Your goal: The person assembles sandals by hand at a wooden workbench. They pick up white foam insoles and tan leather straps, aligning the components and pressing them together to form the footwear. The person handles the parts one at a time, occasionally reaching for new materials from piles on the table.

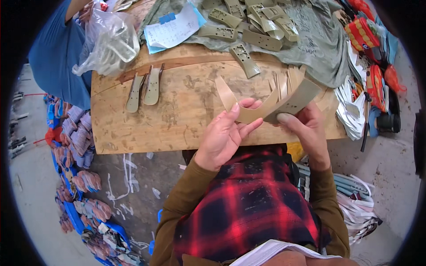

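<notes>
Red-and-black plaid cloth is covering the person's lap nearest the camera, with olive-brown sleeves running up on either side of it. Just beyond, both hands are meeting over the near edge of the wooden surface. Left hand is gripping the curved tan strap, its fingers curled beneath the strip and the thumb pressing on top. Right hand is pinching the perforated olive strap piece where it overlaps the right end of the tan strap, thumb on top, fingers closed around it. Both pieces are hovering just above the surface's near edge, the tan strap arcing up toward the far left.

Behind the hands, several upright tan strips are standing in a loose fan. On the left part of the surface, two flat olive strap pieces are lying side by side. Farther off, a grey-green cloth is carrying a heap of olive strap pieces, and a sheet of paper is resting at its left end. At the far left corner, a clear plastic bag is sitting beside another person in blue. Stacks of colourful pieces are lining the floor on the left.
</notes>
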Available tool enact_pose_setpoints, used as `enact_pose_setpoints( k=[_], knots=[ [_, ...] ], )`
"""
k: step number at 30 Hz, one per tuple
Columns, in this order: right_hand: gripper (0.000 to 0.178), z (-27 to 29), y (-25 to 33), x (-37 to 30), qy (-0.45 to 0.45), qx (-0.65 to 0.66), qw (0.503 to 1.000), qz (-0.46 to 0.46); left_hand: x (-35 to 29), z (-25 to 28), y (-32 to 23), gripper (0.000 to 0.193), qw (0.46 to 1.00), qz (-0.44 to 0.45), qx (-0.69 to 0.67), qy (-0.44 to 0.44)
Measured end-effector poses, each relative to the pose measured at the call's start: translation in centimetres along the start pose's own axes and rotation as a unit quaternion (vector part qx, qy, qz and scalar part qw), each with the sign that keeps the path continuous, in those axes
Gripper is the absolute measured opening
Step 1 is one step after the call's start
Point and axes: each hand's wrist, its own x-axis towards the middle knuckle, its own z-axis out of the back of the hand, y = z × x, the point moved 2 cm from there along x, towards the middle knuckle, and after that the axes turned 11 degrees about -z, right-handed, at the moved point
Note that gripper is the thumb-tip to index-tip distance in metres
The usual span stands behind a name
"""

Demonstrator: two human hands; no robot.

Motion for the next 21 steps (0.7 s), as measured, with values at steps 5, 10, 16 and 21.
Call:
enact_pose_setpoints(
  k=[5, 10, 16, 21],
  knots=[
    [0.037, -0.3, -1.2, 0.7, 0.024, -0.059, 0.998, 0.010, -0.6, 0.1, 0.4, 0.044, 0.999, 0.035, -0.010, -0.009],
    [0.030, -0.8, -1.6, 1.4, 0.038, -0.167, 0.983, 0.068, -0.8, 0.3, 0.9, 0.043, 0.999, 0.035, -0.035, 0.013],
    [0.030, -0.8, -1.9, 1.3, 0.009, -0.266, 0.949, 0.170, -0.8, 0.0, 1.1, 0.043, 0.998, 0.042, -0.040, -0.002],
    [0.031, -0.4, -2.0, 1.4, 0.002, -0.322, 0.920, 0.222, -0.8, 0.1, 1.4, 0.043, 0.999, 0.040, -0.028, -0.002]
  ],
)
